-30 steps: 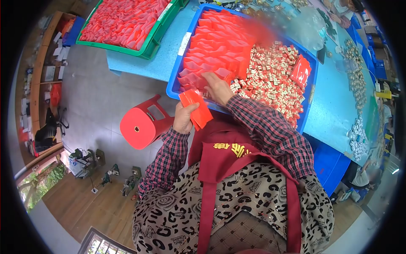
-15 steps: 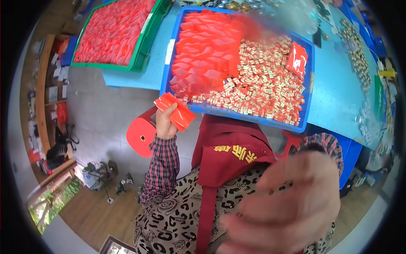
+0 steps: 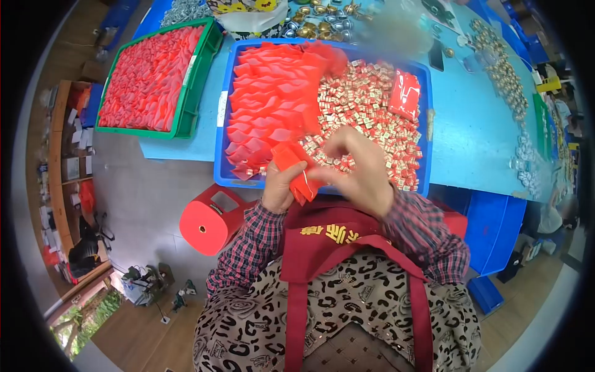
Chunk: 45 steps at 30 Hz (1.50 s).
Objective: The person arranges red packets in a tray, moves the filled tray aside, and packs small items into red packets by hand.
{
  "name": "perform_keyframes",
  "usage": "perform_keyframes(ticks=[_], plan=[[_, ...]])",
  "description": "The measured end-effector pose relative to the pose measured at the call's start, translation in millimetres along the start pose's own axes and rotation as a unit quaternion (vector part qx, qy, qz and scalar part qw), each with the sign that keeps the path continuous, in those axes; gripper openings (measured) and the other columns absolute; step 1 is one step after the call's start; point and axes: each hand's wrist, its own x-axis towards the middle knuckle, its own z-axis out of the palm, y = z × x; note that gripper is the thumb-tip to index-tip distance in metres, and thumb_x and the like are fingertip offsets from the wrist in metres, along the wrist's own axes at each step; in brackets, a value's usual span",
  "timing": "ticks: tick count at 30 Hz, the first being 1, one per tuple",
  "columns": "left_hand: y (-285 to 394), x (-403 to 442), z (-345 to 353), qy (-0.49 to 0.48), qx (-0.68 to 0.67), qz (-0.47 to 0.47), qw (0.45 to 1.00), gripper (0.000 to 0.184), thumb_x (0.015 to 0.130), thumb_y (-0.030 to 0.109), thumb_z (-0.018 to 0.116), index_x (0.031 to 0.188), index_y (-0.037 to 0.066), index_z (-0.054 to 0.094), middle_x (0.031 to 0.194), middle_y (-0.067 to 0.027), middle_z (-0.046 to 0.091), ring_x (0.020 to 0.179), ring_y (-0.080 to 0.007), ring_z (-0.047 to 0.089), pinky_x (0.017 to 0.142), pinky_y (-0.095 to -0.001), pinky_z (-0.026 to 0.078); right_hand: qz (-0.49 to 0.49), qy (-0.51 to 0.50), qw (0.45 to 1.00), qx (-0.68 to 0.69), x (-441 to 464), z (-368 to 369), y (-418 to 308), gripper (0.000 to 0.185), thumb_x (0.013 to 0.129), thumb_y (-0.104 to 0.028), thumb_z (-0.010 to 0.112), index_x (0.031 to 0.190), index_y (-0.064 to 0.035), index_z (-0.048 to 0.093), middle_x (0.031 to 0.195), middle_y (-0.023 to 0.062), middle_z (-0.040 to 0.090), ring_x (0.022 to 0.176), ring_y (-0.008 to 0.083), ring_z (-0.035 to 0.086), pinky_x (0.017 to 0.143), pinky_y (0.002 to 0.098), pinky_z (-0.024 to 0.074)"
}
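Note:
My left hand (image 3: 279, 191) is closed around a small stack of glossy red plastic pouches (image 3: 296, 168), its thumb pressed across the top. My right hand (image 3: 367, 177) is just to the right, thumb and curled fingers apart, with nothing visible between them. Its thumb tip is close to the pouches; I cannot tell whether it touches them. Both hands are over the near edge of a blue tray (image 3: 224, 133). Rows of translucent red pouches (image 3: 269, 93) fill its left side. Many small red and cream printed pieces (image 3: 353, 87) are heaped on its right.
A green crate (image 3: 186, 118) of similar red pouches stands left on the blue table (image 3: 462, 149). A red packet (image 3: 404, 94) lies in the tray's right corner. Gold and silver metal parts (image 3: 319, 28) lie behind, a phone (image 3: 436, 56) at right. A red stool (image 3: 211, 223) stands below.
My right hand has moved from close to the camera, blurred, up to the pouches. My left hand and its stack have shifted right, over the tray's edge. The view has shifted too.

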Motion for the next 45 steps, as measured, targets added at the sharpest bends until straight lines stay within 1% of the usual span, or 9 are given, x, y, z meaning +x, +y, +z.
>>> perform_keyframes(ticks=[2,15,20,22,24,25,29,39,45], plan=[[-2,1,18,-0.014,-0.011,-0.004,1.0,0.03,0.086,-0.001,0.062,0.115,-0.001,0.057,0.104,-0.0116,0.066,0.089,-0.0191,0.065,0.08,-0.0296,0.054,0.155,0.023,0.987,0.037,-15,11,56,0.025,0.069,-0.015,0.082,0.076,-0.0062,0.059,0.069,0.0002,0.055,0.057,0.0141,0.047,0.055,0.0264,0.0402],[-38,21,41,0.096,-0.008,0.034,0.995,0.024,0.087,-0.004,0.061,0.109,0.002,0.061,0.099,-0.0086,0.067,0.081,-0.0143,0.064,0.075,-0.025,0.053,0.126,0.087,0.986,-0.073,-48,-17,117,0.007,0.079,-0.007,0.071,0.08,-0.0044,0.065,0.071,0.0029,0.054,0.059,0.0169,0.049,0.057,0.029,0.0394],[-46,38,21,-0.036,-0.138,0.053,0.988,0.03,0.085,-0.004,0.063,0.114,0.004,0.059,0.098,-0.0069,0.065,0.078,-0.0149,0.061,0.071,-0.0261,0.05,0.022,0.114,0.986,-0.118,-52,-43,133,0.005,0.077,-0.001,0.068,0.081,-0.0041,0.068,0.071,0.0024,0.051,0.062,0.0158,0.044,0.06,0.028,0.0379],[-19,27,58,-0.008,0.152,0.136,0.979,0.029,0.081,-0.003,0.063,0.109,0.005,0.062,0.095,-0.0059,0.065,0.076,-0.016,0.061,0.068,-0.0269,0.05,-0.023,0.086,0.982,-0.164,-54,-54,139,0.01,0.076,-0.001,0.067,0.084,-0.0057,0.069,0.072,0.0023,0.052,0.064,0.0167,0.045,0.064,0.0291,0.0387],[-5,19,84,0.024,0.426,0.199,0.882,0.028,0.078,-0.003,0.064,0.104,0.007,0.065,0.093,-0.0049,0.066,0.073,-0.0172,0.061,0.065,-0.0277,0.049,-0.066,0.055,0.974,-0.208,-58,-63,144,0.015,0.074,0.0,0.066,0.088,-0.0074,0.069,0.073,0.0022,0.052,0.066,0.0175,0.046,0.068,0.0301,0.0395],[-10,19,85,0.028,0.426,0.197,0.883,0.028,0.078,-0.003,0.064,0.104,0.007,0.065,0.093,-0.0049,0.066,0.073,-0.0172,0.061,0.065,-0.0277,0.049,-0.065,0.051,0.975,-0.205,-61,-65,146,0.015,0.074,0.0,0.066,0.088,-0.0074,0.069,0.073,0.0022,0.052,0.066,0.0175,0.046,0.068,0.0301,0.0395],[-34,38,77,-0.106,0.569,0.31,0.755,0.036,0.067,-0.003,0.067,0.1,0.01,0.068,0.088,-0.0041,0.062,0.07,-0.0216,0.06,0.064,-0.0292,0.048,-0.093,0.024,0.979,-0.177,-71,-68,153,0.015,0.074,-0.005,0.068,0.087,-0.0109,0.067,0.077,0.0013,0.054,0.071,0.0179,0.052,0.071,0.0302,0.0402],[-47,28,105,0.02,0.57,0.308,0.761,0.026,0.068,-0.005,0.068,0.093,0.002,0.067,0.086,-0.0065,0.06,0.072,-0.0214,0.056,0.069,-0.0266,0.045,-0.127,-0.026,0.985,-0.112,-74,-88,171,0.017,0.074,-0.003,0.067,0.089,-0.0095,0.069,0.074,0.0004,0.053,0.067,0.0186,0.049,0.074,0.0309,0.041],[-49,20,109,0.024,0.585,0.271,0.764,0.022,0.072,-0.004,0.068,0.093,0.002,0.066,0.088,-0.0066,0.061,0.075,-0.0196,0.056,0.07,-0.0272,0.045,-0.129,-0.057,0.985,-0.097,-72,-86,173,0.014,0.077,-0.009,0.068,0.09,-0.0112,0.068,0.077,0.0014,0.053,0.07,0.0181,0.052,0.071,0.0304,0.0418]])
